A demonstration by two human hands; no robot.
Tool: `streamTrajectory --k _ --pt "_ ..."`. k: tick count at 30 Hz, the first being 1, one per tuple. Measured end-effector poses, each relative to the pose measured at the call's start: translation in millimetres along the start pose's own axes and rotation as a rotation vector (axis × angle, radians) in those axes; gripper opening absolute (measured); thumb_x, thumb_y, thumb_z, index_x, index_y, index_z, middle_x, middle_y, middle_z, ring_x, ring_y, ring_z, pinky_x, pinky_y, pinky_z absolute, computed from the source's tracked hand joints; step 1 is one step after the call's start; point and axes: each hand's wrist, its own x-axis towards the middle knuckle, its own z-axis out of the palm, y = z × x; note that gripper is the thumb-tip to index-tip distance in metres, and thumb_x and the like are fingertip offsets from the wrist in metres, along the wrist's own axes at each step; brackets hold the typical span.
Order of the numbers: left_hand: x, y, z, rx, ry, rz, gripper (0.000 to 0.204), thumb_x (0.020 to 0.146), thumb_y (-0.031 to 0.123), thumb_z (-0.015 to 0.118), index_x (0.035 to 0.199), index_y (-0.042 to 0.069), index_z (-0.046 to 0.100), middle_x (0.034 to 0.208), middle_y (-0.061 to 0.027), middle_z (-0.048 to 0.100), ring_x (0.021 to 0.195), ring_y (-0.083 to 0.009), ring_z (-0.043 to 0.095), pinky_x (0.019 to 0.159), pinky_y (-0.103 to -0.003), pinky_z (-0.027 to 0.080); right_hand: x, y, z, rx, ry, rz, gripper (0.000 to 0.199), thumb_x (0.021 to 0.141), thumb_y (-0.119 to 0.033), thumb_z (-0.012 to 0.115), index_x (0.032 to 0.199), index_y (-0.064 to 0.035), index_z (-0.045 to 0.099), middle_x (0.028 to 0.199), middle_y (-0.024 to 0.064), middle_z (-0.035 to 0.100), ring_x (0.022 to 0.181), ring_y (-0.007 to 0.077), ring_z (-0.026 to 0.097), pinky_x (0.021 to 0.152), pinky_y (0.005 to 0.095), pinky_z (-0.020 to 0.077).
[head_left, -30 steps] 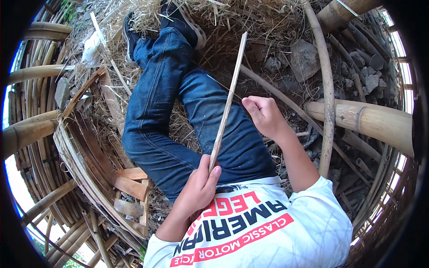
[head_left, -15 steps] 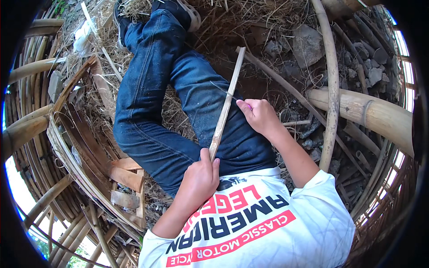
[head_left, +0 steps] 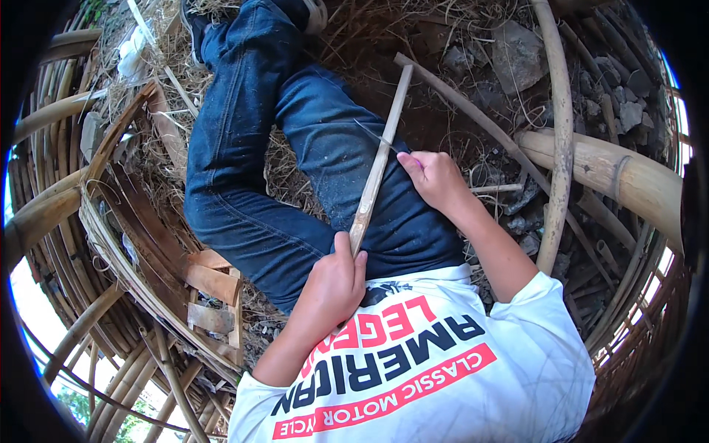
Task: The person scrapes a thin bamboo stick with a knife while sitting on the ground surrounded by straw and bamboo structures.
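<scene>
My left hand is closed around the lower end of a long, pale bamboo strip, near my waist. The strip slants up and away to the right over my thigh in blue jeans. In my right hand is a knife, its handle mostly hidden by the fingers, with a bit of purple-pink showing. The thin blade crosses the strip towards its far end, its tip pointing up and left.
A thick bamboo pole and a thinner upright pole stand to my right, with stones behind. Straw litters the ground. On the left are split bamboo pieces and a curved bamboo frame.
The whole view has shifted slightly. Both hands, the strip and the knife appear a little higher in the picture; the blade still crosses the strip at nearly the same place.
</scene>
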Motion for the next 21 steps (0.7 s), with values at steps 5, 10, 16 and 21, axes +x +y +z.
streamTrajectory --k 5,10,16,21 --pt "3.3 3.3 -2.2 -0.014 0.012 -0.002 0.022 0.099 0.017 0.048 0.1 -0.003 0.039 0.068 -0.0322 0.057 0.069 -0.0512 0.057 0.06 -0.056 0.042 4.9 2.6 0.3 -0.011 -0.057 0.031 0.054 0.096 -0.047 0.051 0.071 -0.001 0.066 0.067 0.0248 0.061 0.069 0.0442 0.062 0.061 0.0478 0.0501" --pt "-0.2 0.4 -1.1 -0.016 0.063 -0.009 0.021 0.099 0.017 0.048 0.1 -0.002 0.04 0.067 -0.0315 0.056 0.07 -0.0512 0.057 0.06 -0.056 0.041 11.4 -1.7 6.6 0.035 -0.029 -0.015 0.056 0.096 -0.049 0.051 0.071 -0.0004 0.064 0.065 0.0247 0.06 0.068 0.0449 0.061 0.06 0.0478 0.0496" --pt "-26.8 7.5 -3.8 -0.068 0.174 0.022 0.019 0.099 0.016 0.048 0.101 -0.001 0.04 0.068 -0.0303 0.056 0.07 -0.0506 0.056 0.06 -0.055 0.039 13.4 -34.5 -2.6 0.078 0.029 -0.108 0.058 0.097 -0.05 0.049 0.07 -0.0003 0.061 0.064 0.0242 0.059 0.067 0.0455 0.06 0.057 0.0473 0.0474" --pt "-43.6 13.3 -3.5 -0.067 0.269 0.062 0.019 0.098 0.016 0.048 0.103 -0.001 0.041 0.068 -0.0297 0.056 0.07 -0.0505 0.057 0.06 -0.054 0.04 15.1 -51.6 -13.7 0.075 0.022 -0.181 0.058 0.097 -0.05 0.049 0.068 -0.001 0.059 0.063 0.0242 0.057 0.065 0.0459 0.058 0.056 0.0475 0.0458"
